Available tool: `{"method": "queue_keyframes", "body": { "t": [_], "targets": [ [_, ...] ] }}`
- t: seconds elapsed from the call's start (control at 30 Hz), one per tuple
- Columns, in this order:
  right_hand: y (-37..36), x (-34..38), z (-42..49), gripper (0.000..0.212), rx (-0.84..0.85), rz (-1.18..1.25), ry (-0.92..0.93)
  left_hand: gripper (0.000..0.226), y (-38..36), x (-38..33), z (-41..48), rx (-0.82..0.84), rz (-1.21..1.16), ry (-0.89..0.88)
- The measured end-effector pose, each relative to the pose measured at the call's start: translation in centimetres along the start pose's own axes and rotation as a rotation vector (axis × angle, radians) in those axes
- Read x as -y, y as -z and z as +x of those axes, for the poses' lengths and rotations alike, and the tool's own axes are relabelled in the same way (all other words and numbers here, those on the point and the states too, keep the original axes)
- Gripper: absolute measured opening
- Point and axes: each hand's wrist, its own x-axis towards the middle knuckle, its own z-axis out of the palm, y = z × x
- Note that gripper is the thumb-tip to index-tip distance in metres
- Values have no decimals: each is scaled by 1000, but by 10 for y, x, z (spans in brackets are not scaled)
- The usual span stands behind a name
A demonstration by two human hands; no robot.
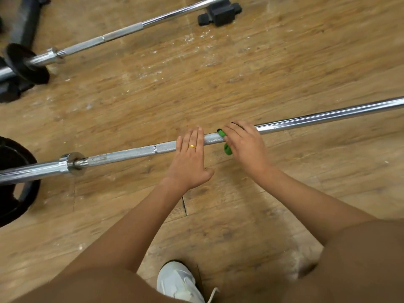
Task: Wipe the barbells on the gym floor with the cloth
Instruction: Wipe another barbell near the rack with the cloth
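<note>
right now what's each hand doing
left hand: open, fingers flat on the near barbell
right hand: holding the green cloth against that barbell

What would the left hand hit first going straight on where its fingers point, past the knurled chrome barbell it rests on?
Past the knurled chrome barbell under the left hand, only scuffed wooden floor; then probably the black blocky object by the far chrome barbell, though depth is unclear.
</note>
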Motion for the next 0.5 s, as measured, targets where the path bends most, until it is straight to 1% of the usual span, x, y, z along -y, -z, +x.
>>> {"method": "queue_keyframes", "body": {
  "t": [0.03, 0.1, 0.17, 0.23, 0.3, 0.43, 0.5],
  "targets": [
    [2, -5, -4, 25, -10, 7, 8, 115, -1, -1, -4, -1, -8, -7],
    [9, -12, -12, 23, -21, 31, -65, 117, -5, -4, -11, -5, -16, -10],
    [13, -2, -19, 25, -41, 34, -166, 117, -10, -8, -19, -17, -14, 1],
    [14, 17, -24, 28, -39, 29, -194, 117, -13, -12, -26, -25, -12, 8],
    [11, 30, -32, 32, 8, 25, -150, 117, -16, -15, -34, -29, -6, 3],
    [20, 15, -47, 30, 84, -32, -2, 116, -21, -18, -52, -16, 1, -17],
    [28, 13, -56, 29, 70, -17, -48, 113, -23, -22, -61, -13, -8, -15]
  ]
}}
